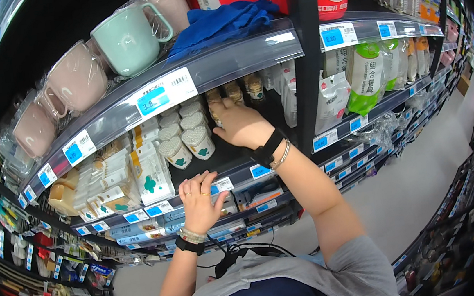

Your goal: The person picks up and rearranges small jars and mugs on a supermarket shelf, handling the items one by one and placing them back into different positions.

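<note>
My right hand [241, 125] reaches into the middle shelf, its fingers closed around a small clear tub [213, 97] with light-brown contents. The fingertips are partly hidden. Two similar brown-topped tubs, one [233, 93] close beside my fingers and another [254, 86] farther right, stand at the back. To the left of this hand are several round tubs of white cotton swabs [196, 141] with a green mark on the front. My left hand [200, 202] lies on the shelf's front edge below those tubs, fingers stretched out, holding nothing.
Wrapped pink mugs [75, 76], a mint-green mug [130, 38] and a blue cloth [228, 23] sit on the shelf above. White packets [152, 172] hang left of the swabs. A dark upright post [306, 81] stands right of my right hand, with green-and-white bags [366, 77] beyond.
</note>
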`<state>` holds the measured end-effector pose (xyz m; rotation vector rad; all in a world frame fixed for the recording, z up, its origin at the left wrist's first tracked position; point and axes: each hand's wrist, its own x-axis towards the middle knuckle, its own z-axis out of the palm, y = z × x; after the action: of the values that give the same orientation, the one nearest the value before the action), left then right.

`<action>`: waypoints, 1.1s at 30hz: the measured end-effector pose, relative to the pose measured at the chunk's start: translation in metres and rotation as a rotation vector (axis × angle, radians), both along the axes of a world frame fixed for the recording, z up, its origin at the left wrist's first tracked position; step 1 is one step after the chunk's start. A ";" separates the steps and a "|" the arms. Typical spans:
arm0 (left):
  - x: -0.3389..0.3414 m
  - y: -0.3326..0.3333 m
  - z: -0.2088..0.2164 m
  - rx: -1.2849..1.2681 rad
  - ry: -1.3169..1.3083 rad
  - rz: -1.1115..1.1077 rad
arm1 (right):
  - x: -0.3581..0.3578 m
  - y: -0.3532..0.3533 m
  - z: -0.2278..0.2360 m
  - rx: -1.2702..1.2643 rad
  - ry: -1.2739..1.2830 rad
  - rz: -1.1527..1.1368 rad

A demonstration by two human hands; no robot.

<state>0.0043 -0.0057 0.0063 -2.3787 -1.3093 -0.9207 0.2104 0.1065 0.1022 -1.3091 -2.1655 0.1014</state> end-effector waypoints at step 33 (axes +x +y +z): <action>0.001 0.000 0.001 0.030 -0.027 -0.023 | 0.055 0.166 0.006 0.700 0.341 -0.359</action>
<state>0.0053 -0.0053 0.0068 -2.3712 -1.2709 -0.9756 0.2657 0.2727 0.1085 -1.1265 -1.4476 -0.4974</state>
